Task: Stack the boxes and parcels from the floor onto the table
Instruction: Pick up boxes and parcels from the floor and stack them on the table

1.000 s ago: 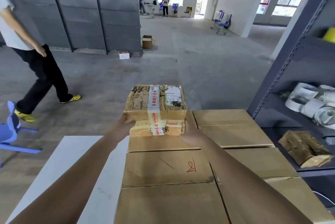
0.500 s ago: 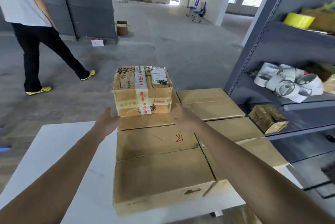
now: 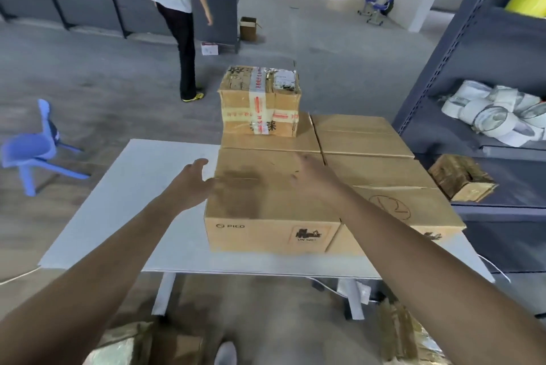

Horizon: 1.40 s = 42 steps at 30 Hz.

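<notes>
A small taped parcel stands on top of the far left cardboard box. Several large flat cardboard boxes, such as the near one marked PICO, cover the right half of the white table. My left hand hovers open beside the near box's left edge, holding nothing. Open and blurred, my right hand hangs above the near box's top. Both hands are well short of the parcel. More parcels lie on the floor by my feet, at the bottom edge.
A grey metal shelf with tape rolls stands right of the table. A person walks on the floor beyond the table. A blue chair stands at the left. A small open box sits far back.
Both hands have let go of the taped parcel, left on the far box, and pulled back toward me. The view has backed away from the table. The person has walked rightward.
</notes>
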Each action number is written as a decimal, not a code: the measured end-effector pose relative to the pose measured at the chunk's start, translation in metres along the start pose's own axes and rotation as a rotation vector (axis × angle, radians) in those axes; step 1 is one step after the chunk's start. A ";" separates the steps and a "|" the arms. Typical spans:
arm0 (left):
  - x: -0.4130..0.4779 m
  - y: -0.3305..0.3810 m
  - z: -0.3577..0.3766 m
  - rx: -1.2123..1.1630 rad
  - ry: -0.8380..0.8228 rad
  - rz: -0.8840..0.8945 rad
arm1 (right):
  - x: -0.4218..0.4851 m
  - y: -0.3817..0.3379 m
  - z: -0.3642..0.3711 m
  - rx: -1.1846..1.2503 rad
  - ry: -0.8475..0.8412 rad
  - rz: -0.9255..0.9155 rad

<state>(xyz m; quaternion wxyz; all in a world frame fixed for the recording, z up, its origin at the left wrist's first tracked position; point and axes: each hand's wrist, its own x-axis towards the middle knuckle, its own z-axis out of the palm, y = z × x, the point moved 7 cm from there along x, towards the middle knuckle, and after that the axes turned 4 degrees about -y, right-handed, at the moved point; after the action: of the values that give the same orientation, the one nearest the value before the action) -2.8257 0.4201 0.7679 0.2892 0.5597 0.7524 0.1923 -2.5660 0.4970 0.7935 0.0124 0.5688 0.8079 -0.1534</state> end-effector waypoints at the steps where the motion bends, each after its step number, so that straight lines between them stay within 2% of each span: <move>1: -0.021 -0.008 0.003 -0.006 0.014 -0.028 | -0.012 -0.005 0.004 -0.019 0.007 -0.041; 4: -0.088 -0.027 0.019 -0.008 0.062 -0.093 | -0.054 -0.023 0.021 -0.062 0.049 -0.166; 8: -0.183 -0.056 0.042 0.035 0.131 -0.177 | -0.110 -0.057 0.051 0.032 0.062 -0.322; 11: -0.251 -0.082 0.051 0.021 0.192 -0.223 | -0.148 -0.091 0.084 0.061 0.007 -0.416; 17: -0.373 -0.167 0.044 -0.038 0.264 -0.459 | -0.210 -0.178 0.163 0.074 -0.164 -0.578; 23: -0.464 -0.257 0.035 -0.096 0.307 -0.613 | -0.263 -0.267 0.233 0.010 -0.301 -0.720; 28: -0.522 -0.342 0.028 -0.179 0.324 -0.672 | -0.294 -0.341 0.293 -0.059 -0.373 -0.749; 35: -0.586 -0.461 0.019 -0.289 0.248 -0.744 | -0.341 -0.426 0.381 -0.077 -0.496 -0.664; 42: -0.614 -0.535 0.051 -0.333 0.133 -0.826 | -0.378 -0.450 0.446 -0.138 -0.611 -0.603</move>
<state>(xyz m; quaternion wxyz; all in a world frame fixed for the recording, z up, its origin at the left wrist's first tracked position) -3.0570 -0.3273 0.5360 0.3787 0.1446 0.8886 0.2146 -2.9166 -0.1032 0.5479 0.2435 0.2335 0.9056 -0.2570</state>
